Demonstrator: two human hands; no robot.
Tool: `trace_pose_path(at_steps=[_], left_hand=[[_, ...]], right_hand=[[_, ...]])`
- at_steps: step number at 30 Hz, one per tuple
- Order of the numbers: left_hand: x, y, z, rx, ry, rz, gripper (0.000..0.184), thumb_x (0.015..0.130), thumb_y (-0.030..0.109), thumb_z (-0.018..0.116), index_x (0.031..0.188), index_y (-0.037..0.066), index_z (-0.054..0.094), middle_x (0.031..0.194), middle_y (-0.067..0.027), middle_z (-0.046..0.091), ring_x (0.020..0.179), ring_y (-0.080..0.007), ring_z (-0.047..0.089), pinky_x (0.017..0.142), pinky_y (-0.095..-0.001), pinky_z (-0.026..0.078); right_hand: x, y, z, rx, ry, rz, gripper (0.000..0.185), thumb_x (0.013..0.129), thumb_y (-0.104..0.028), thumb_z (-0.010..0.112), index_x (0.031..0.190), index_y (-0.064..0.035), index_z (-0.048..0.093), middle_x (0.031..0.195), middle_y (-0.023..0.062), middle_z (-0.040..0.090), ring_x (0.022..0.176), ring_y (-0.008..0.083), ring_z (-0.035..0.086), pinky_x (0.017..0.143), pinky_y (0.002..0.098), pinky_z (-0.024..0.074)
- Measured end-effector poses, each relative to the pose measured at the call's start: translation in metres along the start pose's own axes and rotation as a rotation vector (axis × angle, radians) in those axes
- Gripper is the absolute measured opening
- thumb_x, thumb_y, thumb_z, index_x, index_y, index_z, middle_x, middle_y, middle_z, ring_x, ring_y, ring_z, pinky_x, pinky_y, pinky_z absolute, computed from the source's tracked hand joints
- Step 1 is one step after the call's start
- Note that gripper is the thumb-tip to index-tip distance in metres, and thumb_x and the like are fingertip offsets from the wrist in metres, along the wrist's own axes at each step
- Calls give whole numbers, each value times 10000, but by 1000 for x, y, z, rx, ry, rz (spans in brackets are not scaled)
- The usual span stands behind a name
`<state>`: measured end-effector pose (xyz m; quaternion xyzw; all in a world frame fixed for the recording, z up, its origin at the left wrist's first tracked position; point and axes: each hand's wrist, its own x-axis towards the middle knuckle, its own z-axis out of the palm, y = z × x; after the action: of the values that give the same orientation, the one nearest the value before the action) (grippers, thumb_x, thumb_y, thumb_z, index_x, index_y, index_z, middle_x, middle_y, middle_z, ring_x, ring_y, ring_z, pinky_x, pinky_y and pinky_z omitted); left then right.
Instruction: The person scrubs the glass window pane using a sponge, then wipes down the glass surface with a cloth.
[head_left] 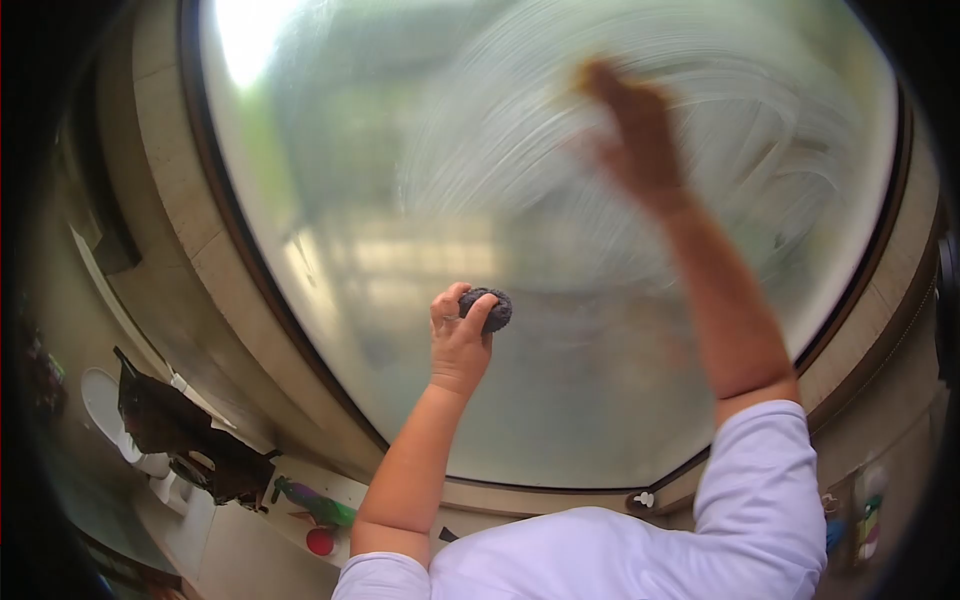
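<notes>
Before me is a large glass window pane (pixel 380 130) with white, curved soapy streaks over its upper middle and right. My right hand (pixel 640 130) is raised against the upper part of the glass and smeared by motion. Its fingers press a yellow sponge (pixel 583 78), mostly hidden under them, to the streaked area. Lower down and to the left, my left hand (pixel 462 340) is closed around a bunched dark grey cloth (pixel 495 312). That hand is in front of the pane; whether the cloth touches the glass I cannot tell.
A dark frame (pixel 255 255) and pale tiled wall (pixel 165 150) surround the window. At lower left are a white toilet (pixel 105 405), a dark hanging cloth or bag (pixel 185 430), a green bottle (pixel 335 513) and a red round item (pixel 320 541). Several small items (pixel 868 525) are at lower right.
</notes>
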<state>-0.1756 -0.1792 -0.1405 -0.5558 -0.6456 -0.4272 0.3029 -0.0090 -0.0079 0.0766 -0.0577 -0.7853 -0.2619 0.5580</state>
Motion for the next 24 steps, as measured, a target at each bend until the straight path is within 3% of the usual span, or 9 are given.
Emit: trace_pose_path(at_steps=[2,4,6,8,11,14,17,21,24], left_hand=[[3,-10,-6,-7,-7,6,478,589,-36,671,974,214,534,1133,-48,363,1044,-293,367,847,-410,421],[2,-14,-8,-39,-39,8,491,582,-46,667,976,215,533,1133,-54,361,1047,-298,357,852,-411,416],[4,-16,-5,-90,-73,3,505,577,-59,660,980,217,532,1134,-61,360,1049,-308,347,859,-417,405],[3,-17,-2,-120,-60,-9,525,568,-73,651,988,219,530,1136,-74,362,1050,-317,339,871,-421,387],[0,-13,-1,-137,-14,-22,518,578,-82,631,996,207,531,1146,-107,374,1045,-330,350,893,-430,342],[-5,-11,6,-183,73,-41,489,601,-80,611,998,195,533,1141,-123,396,1042,-331,364,897,-428,331],[-8,-9,3,-145,44,-18,465,625,-83,591,1000,185,531,1140,-128,400,1048,-329,364,892,-424,331],[-7,1,4,-88,-25,3,474,623,-97,566,1009,175,523,1144,-129,407,1050,-332,359,894,-428,323],[7,2,-8,-62,-7,57,496,613,-104,558,1023,173,517,1147,-139,413,1051,-337,357,893,-436,319]], right_hand=[[5,69,-86,-247,268,226,556,701,-271,700,1155,-24,493,1104,179,551,1031,338,512,925,439,350],[-67,185,-133,-853,464,390,697,816,-558,451,1204,21,440,1243,179,456,1171,321,414,940,450,351],[-116,194,-152,-759,469,995,781,805,-636,358,1259,-1,388,1292,145,393,1182,288,400,886,532,340],[-114,142,-118,-728,508,1183,769,797,-630,385,1267,-22,373,1296,153,391,1183,294,398,859,545,342],[-88,47,-30,-727,449,499,522,840,-345,478,1217,12,417,1193,202,492,1039,340,516,767,436,434],[-105,-113,51,-205,-80,106,584,810,-375,509,1246,-8,382,1221,196,455,1060,326,492,793,428,417],[-150,-130,47,-136,-317,-147,652,781,-405,540,1276,-28,347,1249,191,418,1082,312,469,819,420,400],[-222,15,-65,-461,36,303,749,742,-446,581,1315,-54,301,1287,184,369,1110,294,438,853,410,378],[-318,89,-123,-393,520,1127,755,825,-505,471,1329,9,242,1331,236,291,1234,336,313,994,418,280]])
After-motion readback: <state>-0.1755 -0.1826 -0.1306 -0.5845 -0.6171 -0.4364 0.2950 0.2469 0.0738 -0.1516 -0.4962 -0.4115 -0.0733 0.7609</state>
